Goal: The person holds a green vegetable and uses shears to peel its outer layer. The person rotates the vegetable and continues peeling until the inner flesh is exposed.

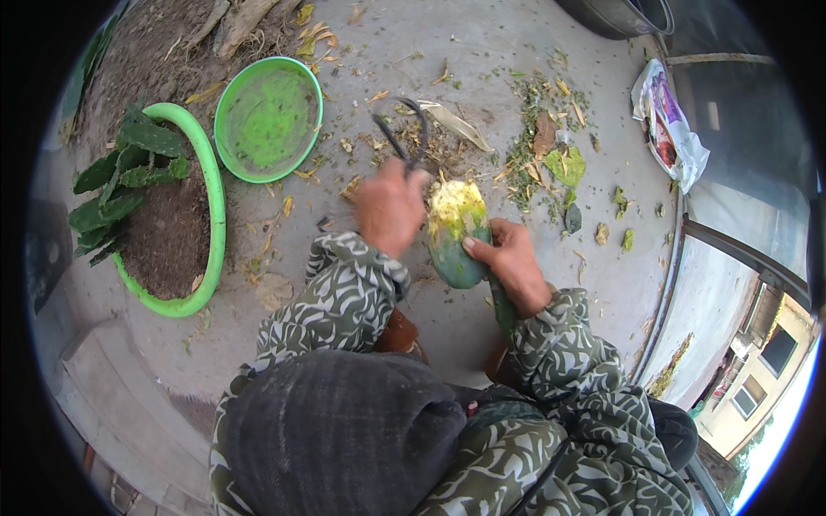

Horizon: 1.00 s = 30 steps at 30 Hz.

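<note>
In my right hand (513,261) is a green prickly pear cactus pad (459,255), the thumb lying across its face. The pad's far end is yellow and pale, with rough exposed flesh. A narrower green cactus piece (502,303) hangs below that hand. My left hand (390,209), blurred, closes around a dark two-armed tool (416,138) just left of the pad. The tool's arms spread away from me, one of them curved; blur hides its exact kind. A small gap separates the left hand from the pad.
Left stands a green-rimmed planter (216,213) of soil with cactus pads (106,203). Beside it lies a green dish (268,122) with dirt inside. Dry leaves and plant scraps (535,142) litter the concrete floor. A plastic bag (671,129) rests by the right-hand wall; a metal basin (616,16) is beyond.
</note>
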{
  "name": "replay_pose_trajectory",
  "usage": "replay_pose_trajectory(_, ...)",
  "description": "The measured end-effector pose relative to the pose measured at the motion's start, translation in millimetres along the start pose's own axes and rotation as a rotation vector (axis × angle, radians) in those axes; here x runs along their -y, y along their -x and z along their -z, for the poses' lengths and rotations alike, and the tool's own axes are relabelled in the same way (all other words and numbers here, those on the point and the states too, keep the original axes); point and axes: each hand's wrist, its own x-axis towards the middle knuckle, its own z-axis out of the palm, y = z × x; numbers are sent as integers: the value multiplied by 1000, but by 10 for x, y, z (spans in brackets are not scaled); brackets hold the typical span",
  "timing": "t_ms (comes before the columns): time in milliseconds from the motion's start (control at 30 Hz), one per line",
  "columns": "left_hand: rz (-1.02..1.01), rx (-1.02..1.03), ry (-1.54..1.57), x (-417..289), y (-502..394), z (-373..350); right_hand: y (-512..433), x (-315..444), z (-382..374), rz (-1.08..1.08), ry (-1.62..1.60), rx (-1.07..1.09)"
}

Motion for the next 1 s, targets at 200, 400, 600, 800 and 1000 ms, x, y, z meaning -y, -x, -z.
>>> replay_pose_trajectory(200, -292, -150, 125, 91, 18, 176, -13, -94, -1, 96, 83, -40)
replay_pose_trajectory(400, 73, -81, 351, 85, 149, 261, -31, -83, 2, 117, -98, -45)
replay_pose_trajectory(600, -69, 64, 297, 29, 363, 416, 27, 67, 28, 116, -191, -64)
replay_pose_trajectory(800, -201, 8, 161, -73, 452, 515, 20, 101, 86, 153, -109, -84)
replay_pose_trajectory(1000, -292, -4, 179, -66, 466, 485, 35, 101, 102, 159, -229, -75)
